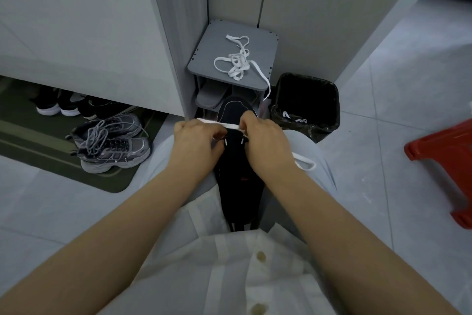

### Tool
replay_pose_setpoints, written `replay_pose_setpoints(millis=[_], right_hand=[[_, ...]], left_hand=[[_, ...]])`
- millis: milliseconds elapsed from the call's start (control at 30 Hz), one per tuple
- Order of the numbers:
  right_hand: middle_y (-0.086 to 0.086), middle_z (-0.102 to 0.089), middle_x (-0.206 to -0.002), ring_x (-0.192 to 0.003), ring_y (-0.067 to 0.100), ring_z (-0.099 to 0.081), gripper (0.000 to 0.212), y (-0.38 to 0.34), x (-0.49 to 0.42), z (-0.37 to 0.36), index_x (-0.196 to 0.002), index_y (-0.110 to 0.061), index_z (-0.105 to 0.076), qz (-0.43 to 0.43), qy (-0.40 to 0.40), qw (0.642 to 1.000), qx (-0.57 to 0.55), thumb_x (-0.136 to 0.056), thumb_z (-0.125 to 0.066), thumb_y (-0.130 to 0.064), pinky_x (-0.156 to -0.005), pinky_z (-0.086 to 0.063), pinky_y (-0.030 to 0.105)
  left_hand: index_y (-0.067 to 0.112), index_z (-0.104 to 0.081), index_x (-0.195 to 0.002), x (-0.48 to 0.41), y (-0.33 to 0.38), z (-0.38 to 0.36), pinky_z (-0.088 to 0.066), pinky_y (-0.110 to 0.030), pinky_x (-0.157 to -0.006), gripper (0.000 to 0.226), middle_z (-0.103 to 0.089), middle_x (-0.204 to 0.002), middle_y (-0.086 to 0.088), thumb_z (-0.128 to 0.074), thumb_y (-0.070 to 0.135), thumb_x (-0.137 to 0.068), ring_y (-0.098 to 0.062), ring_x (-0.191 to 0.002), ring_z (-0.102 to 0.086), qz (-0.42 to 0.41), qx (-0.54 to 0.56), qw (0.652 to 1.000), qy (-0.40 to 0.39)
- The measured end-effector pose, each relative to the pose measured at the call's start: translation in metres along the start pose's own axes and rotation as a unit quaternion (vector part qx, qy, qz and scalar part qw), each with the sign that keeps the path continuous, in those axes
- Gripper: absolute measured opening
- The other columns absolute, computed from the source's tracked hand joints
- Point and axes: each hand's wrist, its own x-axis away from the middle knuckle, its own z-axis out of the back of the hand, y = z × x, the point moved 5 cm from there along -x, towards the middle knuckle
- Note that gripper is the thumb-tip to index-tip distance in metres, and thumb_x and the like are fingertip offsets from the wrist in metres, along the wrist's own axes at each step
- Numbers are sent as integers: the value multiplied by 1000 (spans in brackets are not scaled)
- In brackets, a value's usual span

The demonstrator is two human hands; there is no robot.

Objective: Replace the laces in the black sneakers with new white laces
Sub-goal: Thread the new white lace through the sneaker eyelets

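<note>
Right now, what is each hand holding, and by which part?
Both pinch one white lace stretched across the black sneaker: left hand on its left stretch, right hand on its right.

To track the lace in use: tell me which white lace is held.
The white lace stretched across the black sneaker, pinched by the left hand and right hand. The tangled lace lies untouched on the grey shoe rack.

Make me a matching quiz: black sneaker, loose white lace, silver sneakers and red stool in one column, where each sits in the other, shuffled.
Things:
1 black sneaker
2 loose white lace
3 silver sneakers
4 red stool

Places:
A on the green mat
B on the person's lap
C at the right edge of view
D on top of the grey shoe rack

Pairs: 1-B, 2-D, 3-A, 4-C
</note>
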Motion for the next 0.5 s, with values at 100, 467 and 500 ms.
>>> replay_pose_setpoints(millis=[100,467,500], right_hand=[[12,-58,-95,-88,32,-54,24,-3,-4,1,-103,-9,-48,53,-23,998,16,-82,-45,2,-72,-36,36],[7,-58,-68,-55,27,-57,14,4,-10,-2,-68,-12,-69,186,11,980,70,-59,-77,-6,-60,-47,36],[6,-59,-69,-56,26,-57,12,4,-8,-1,-66,-13,-69,197,24,978,69,-59,-77,-8,-61,-48,35]], left_hand=[[13,-59,-90,-2,3,1,-22,-28,-79,18,-65,-79,0,-62,6,-74,-27,-84,-58,-61,-4,998,-32],[31,-62,-102,-16,2,0,-16,-30,-86,23,-61,-98,7,-60,24,-80,-18,-105,-49,-92,-77,984,-131],[32,-61,-102,-17,5,0,-13,-30,-86,23,-60,-99,7,-59,26,-80,-17,-106,-48,-101,-111,979,-137]])
